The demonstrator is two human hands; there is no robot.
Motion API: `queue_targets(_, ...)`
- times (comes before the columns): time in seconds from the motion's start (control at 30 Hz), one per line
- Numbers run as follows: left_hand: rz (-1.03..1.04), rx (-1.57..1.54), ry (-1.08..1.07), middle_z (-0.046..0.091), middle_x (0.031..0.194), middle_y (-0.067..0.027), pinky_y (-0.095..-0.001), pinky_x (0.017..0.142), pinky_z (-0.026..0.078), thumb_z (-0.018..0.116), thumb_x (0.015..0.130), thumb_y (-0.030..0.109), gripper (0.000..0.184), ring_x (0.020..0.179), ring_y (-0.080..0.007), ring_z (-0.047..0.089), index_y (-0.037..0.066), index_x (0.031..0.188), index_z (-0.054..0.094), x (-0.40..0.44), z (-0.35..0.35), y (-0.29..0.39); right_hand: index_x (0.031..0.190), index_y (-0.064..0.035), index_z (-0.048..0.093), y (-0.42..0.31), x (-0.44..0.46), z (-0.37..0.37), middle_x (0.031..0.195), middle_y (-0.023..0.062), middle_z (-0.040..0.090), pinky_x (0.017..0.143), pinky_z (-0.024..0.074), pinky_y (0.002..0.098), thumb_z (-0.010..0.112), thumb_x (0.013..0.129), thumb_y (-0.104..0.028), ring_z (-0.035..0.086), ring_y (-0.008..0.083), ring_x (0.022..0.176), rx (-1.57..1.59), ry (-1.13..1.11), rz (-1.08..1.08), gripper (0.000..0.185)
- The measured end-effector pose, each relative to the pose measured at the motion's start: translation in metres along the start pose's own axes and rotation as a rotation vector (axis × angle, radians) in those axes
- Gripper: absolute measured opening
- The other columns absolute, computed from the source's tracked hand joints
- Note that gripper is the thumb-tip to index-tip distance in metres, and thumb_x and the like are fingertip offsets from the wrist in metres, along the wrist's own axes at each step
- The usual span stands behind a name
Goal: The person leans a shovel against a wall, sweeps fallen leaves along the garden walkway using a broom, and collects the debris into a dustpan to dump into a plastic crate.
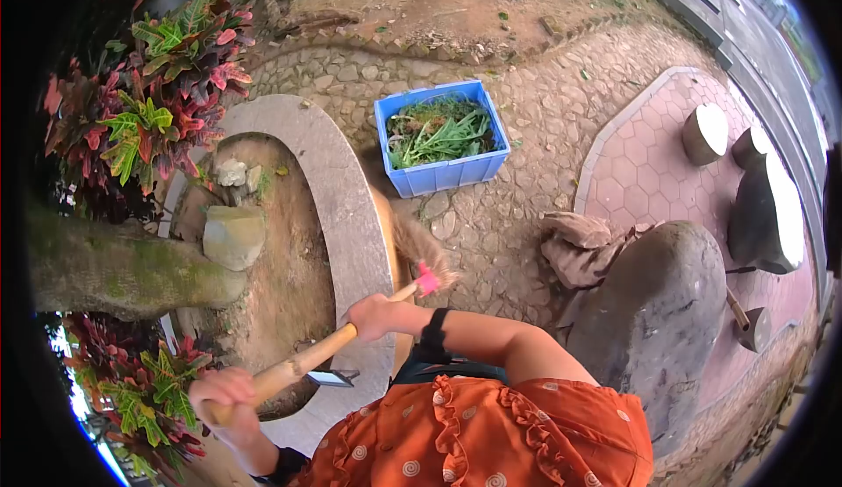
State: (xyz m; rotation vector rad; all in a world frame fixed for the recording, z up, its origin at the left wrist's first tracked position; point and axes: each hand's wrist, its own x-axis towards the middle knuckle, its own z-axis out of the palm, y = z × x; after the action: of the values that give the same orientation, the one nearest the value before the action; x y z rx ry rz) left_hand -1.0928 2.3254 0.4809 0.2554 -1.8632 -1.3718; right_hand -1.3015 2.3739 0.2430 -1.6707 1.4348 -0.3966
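Where the outdoor ground opens out, rough stone paving (553, 127) covers the middle of the scene, its uneven pieces set close together in pale brown. Along the far side, a bed of bare reddish soil (438, 13) borders it, and to the right lies a patio (645, 158) of pinkish hexagonal tiles. On the left, a smooth grey stone border (351, 180) curves around a planting bed (285, 281) of brown earth, with a mossy trunk (114, 263) crossing the bed's left side. A large rounded grey boulder (658, 311) stands at the near right, and red, green and yellow leafy plants (162, 105) fill the far left. Beyond the near end of the scene, a blue crate (447, 175) sits on the paving, just right of the border, holding cut greenery (447, 140). A broom (303, 364) slants from near left toward the centre; its blurred brown bristles (419, 246) are just beside the border, on its right, short of the crate. The left hand (224, 395) grasps the pale handle near its end; the right hand (377, 316) is wrapped around it farther down, close to the pink collar (427, 278).
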Motion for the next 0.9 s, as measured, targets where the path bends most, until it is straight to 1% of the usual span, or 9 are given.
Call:
queue_targets(0.07, -0.02, -0.02, -0.101, 0.056, 0.083, -0.008, -0.0399, 0.079, 0.05, 0.068, 0.073, -0.01, 0.035, 0.075, -0.022, 0.058, 0.007, 0.097, 0.049, 0.006, 0.006, -0.024, 0.113, -0.0217, 0.072, 0.032, 0.013, 0.009, 0.102, 0.0078, 0.073, 0.08, 0.0555, 0.0442, 0.062, 0.079, -0.02, 0.071, 0.0298, 0.098, 0.026, 0.001, 0.051, 0.035)
queue_targets(0.2, -0.212, -0.221, 0.054, 0.057, 0.088, -0.0092, -0.0462, 0.088, 0.049, 0.069, 0.075, -0.009, 0.035, 0.083, -0.0241, 0.058, 0.007, 0.099, 0.05, 0.012, 0.031, -0.112, 0.117, -0.0225, 0.071, 0.107, -0.015, -0.004, 0.105, 0.0088, 0.073, 0.081, 0.0556, 0.044, 0.063, 0.078, -0.022, 0.07, 0.0297, 0.103, -0.002, -0.004, 0.349, 0.04)
queue_targets(0.3, -0.323, -0.422, 0.02, 0.055, 0.087, -0.0085, -0.0487, 0.092, 0.046, 0.068, 0.077, -0.007, 0.03, 0.081, -0.0245, 0.057, 0.008, 0.095, 0.05, 0.033, 0.058, -0.165, 0.118, -0.0201, 0.071, 0.14, -0.066, -0.035, 0.106, 0.0112, 0.073, 0.082, 0.0554, 0.0429, 0.063, 0.078, -0.022, 0.07, 0.0286, 0.104, 0.013, 0.106, 0.517, 0.041)
queue_targets(0.43, -0.309, -0.479, -0.063, 0.055, 0.083, -0.0069, -0.0465, 0.088, 0.046, 0.069, 0.078, -0.003, 0.026, 0.079, -0.0237, 0.057, 0.009, 0.093, 0.051, 0.095, 0.092, -0.163, 0.121, -0.0204, 0.069, 0.163, -0.102, -0.074, 0.106, 0.0107, 0.073, 0.083, 0.0551, 0.0417, 0.062, 0.079, -0.021, 0.07, 0.0274, 0.103, -0.024, 0.118, 0.632, 0.043)
queue_targets(0.5, -0.168, -0.531, -0.205, 0.056, 0.079, -0.006, -0.0438, 0.081, 0.047, 0.073, 0.078, 0.0, 0.027, 0.075, -0.0224, 0.057, 0.009, 0.091, 0.051, 0.135, 0.107, -0.136, 0.108, -0.023, 0.072, 0.146, -0.11, -0.095, 0.097, 0.009, 0.074, 0.081, 0.055, 0.0437, 0.066, 0.075, -0.026, 0.071, 0.0294, 0.096, 0.015, 0.303, 0.556, 0.034)
queue_targets(0.57, -0.087, -0.51, -0.308, 0.057, 0.078, -0.0063, -0.0427, 0.078, 0.047, 0.075, 0.077, 0.001, 0.029, 0.074, -0.0218, 0.057, 0.009, 0.091, 0.051, 0.164, 0.139, -0.123, 0.121, -0.0232, 0.068, 0.146, -0.115, -0.115, 0.102, 0.0084, 0.074, 0.082, 0.055, 0.0426, 0.059, 0.079, -0.018, 0.071, 0.0283, 0.099, 0.068, 0.317, 0.494, 0.044)
queue_targets(0.6, -0.014, -0.479, -0.399, 0.059, 0.078, -0.0066, -0.0416, 0.075, 0.047, 0.078, 0.076, 0.003, 0.03, 0.073, -0.0212, 0.057, 0.009, 0.091, 0.052, 0.179, 0.155, -0.12, 0.115, -0.0223, 0.069, 0.149, -0.124, -0.125, 0.1, 0.0088, 0.073, 0.082, 0.0548, 0.0438, 0.06, 0.078, -0.018, 0.07, 0.0302, 0.097, 0.092, 0.353, 0.464, 0.038)
queue_targets(0.77, -0.159, -0.459, -0.568, 0.061, 0.074, -0.0053, -0.04, 0.073, 0.048, 0.079, 0.072, -0.002, 0.034, 0.068, -0.0216, 0.06, 0.01, 0.09, 0.054, 0.226, 0.254, -0.157, 0.104, -0.0194, 0.069, 0.225, -0.161, -0.117, 0.098, 0.0107, 0.072, 0.084, 0.0537, 0.0464, 0.062, 0.079, -0.02, 0.069, 0.0328, 0.098, 0.256, 0.614, 0.587, 0.025)
queue_targets(0.9, -0.141, -0.597, -0.883, 0.065, 0.072, -0.0063, -0.0424, 0.075, 0.049, 0.082, 0.069, -0.004, 0.029, 0.071, -0.0247, 0.064, 0.009, 0.079, 0.057, 0.277, 0.296, -0.145, 0.097, -0.016, 0.065, 0.243, -0.188, -0.129, 0.093, 0.007, 0.068, 0.079, 0.0533, 0.0437, 0.067, 0.076, -0.015, 0.067, 0.0329, 0.089, 0.14, 1.09, 0.716, 0.021)
